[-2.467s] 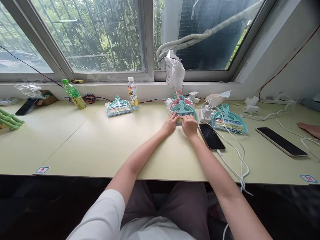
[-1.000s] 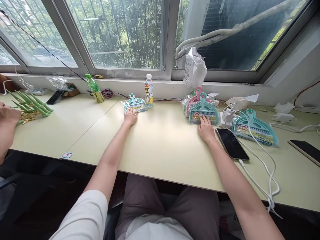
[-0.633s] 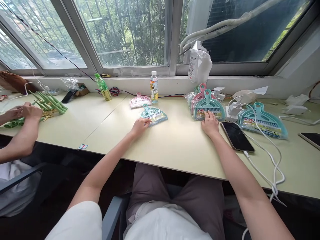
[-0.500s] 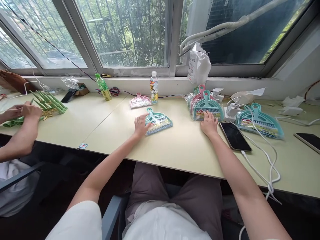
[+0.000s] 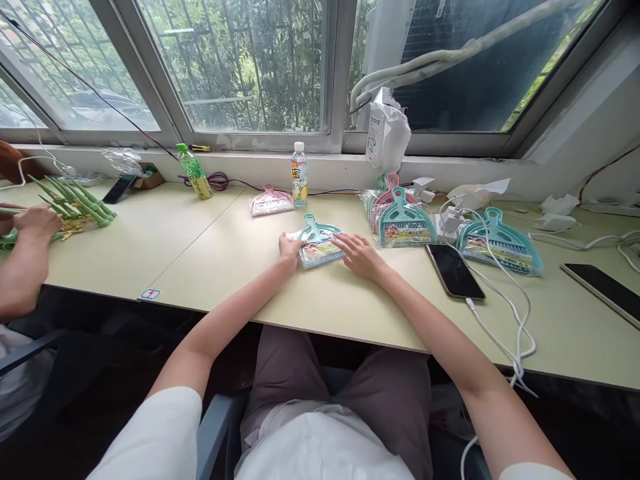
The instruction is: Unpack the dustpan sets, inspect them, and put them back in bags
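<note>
A wrapped teal dustpan-and-brush set (image 5: 319, 245) lies on the table in front of me, its handle pointing toward the window. My left hand (image 5: 290, 248) grips its left edge between thumb and fingers. On its right side, my right hand (image 5: 361, 256) rests with fingers stretched out, the fingertips touching the wrapper. Further right stands a stack of wrapped teal and pink sets (image 5: 406, 223), and another teal pile (image 5: 500, 243) lies beyond the white plugs. A wrapped pink set (image 5: 271, 202) lies behind my left hand.
Two drink bottles (image 5: 299, 175) (image 5: 196, 175) stand near the window sill. At right are a phone (image 5: 455, 272) with white cables (image 5: 520, 333) and another phone (image 5: 603, 290). At far left, another person's hand (image 5: 39, 223) is beside green stalks (image 5: 83, 203).
My right hand has left the stack at right and come to the teal set in front. My left hand has shifted its hold on that set's left edge. The view has turned slightly.
</note>
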{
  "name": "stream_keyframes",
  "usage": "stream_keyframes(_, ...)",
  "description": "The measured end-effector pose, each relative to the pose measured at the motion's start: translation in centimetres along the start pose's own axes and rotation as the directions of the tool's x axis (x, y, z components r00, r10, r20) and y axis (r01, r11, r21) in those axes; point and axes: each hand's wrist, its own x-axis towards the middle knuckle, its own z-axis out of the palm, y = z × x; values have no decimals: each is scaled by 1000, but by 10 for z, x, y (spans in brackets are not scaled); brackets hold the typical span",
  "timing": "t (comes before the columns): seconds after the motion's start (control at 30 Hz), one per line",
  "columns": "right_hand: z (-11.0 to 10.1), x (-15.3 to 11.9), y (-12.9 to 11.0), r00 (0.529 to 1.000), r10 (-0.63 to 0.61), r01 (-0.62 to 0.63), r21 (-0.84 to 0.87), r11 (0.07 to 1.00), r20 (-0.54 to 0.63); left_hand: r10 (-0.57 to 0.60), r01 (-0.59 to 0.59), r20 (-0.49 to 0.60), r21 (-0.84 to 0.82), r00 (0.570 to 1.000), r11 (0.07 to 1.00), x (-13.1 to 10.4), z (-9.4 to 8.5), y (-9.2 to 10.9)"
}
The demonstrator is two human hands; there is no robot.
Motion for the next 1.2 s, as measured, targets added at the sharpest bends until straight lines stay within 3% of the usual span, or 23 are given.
stream_keyframes(0.07, 6, 5, -8, 999, 9, -11, 90, 996, 32, -122, 124, 66, -22, 990, 992, 7, 7, 9)
stream_keyframes(0.13, 11, 7, -8, 999, 28, -35, 163, 986, 43, -174, 176, 189, 4, 967, 984, 12, 10, 19)
stream_keyframes(0.27, 15, 6, 2, 998, 63, -68, 244, 967, 27, -151, 151, 438, 36, 886, 988, 11, 7, 29)
stream_keyframes(0.37, 14, 4, 7, 995, 97, -98, 281, 955, 19, -131, 140, 518, 22, 845, 990, 2, 6, 26)
stream_keyframes(0.5, 10, 2, 4, 994, 105, -88, 287, 954, -42, -85, 105, 422, -23, 903, 994, -4, 7, 21)
stream_keyframes(0.63, 9, 2, -2, 994, 19, 2, 180, 984, -111, -59, 79, 308, -54, 950, 995, -3, 4, 23)
stream_keyframes(0.77, 10, -1, -5, 993, -53, 63, 99, 993, -107, -20, 46, 282, -84, 959, 995, -4, 1, 26)
stream_keyframes(0.93, 5, -2, -10, 986, -45, 58, 76, 995, -159, -9, 49, 261, -145, 965, 988, -8, 1, 29)
stream_keyframes(1.03, 4, 0, -13, 992, 39, -20, 156, 988, -123, 1, 59, 288, -201, 958, 978, -10, 1, 33)
stream_keyframes(1.1, 6, 1, -13, 984, 166, -148, 224, 963, -64, 12, 58, 302, -222, 953, 973, -12, 2, 36)
stream_keyframes(1.2, 12, 5, -11, 910, 414, -394, 345, 852, 17, 26, 45, 291, -235, 956, 971, -15, 4, 39)
